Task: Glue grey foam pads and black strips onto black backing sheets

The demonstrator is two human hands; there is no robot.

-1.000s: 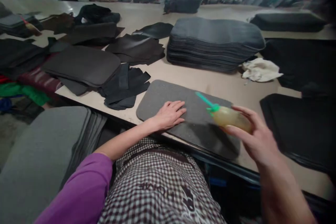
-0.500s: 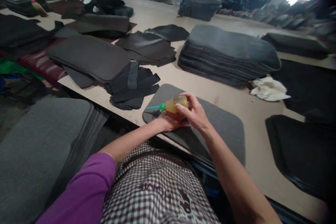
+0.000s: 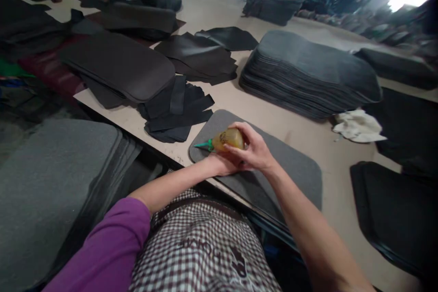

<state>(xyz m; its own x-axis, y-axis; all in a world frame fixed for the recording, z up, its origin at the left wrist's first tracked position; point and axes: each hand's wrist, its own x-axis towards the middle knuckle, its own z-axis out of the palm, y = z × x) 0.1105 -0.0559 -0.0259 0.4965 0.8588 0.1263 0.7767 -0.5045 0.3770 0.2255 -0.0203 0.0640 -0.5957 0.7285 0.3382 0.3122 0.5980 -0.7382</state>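
My right hand (image 3: 255,148) is wrapped round a squeeze bottle (image 3: 227,140) of yellowish liquid, tipped on its side. Its thin green nozzle points left, above the near-left corner of a grey rounded panel (image 3: 290,166). Below the bottle, my left hand (image 3: 222,164) rests low over that panel. The bottle and my right hand cover most of its fingers, so their pose is hidden. The panel lies at the table's front edge, before my checked apron.
Dark cut strips (image 3: 174,112) and a dark rounded panel stack (image 3: 119,64) lie to the left. A tall stack of grey panels (image 3: 308,73) stands behind, with a white cloth (image 3: 357,125) beside it. More grey sheets (image 3: 61,182) are piled at lower left.
The view has shifted slightly. The bottle has rolled a little in my right hand, so dark print now shows on its side, and its nozzle sits slightly lower over the panel.
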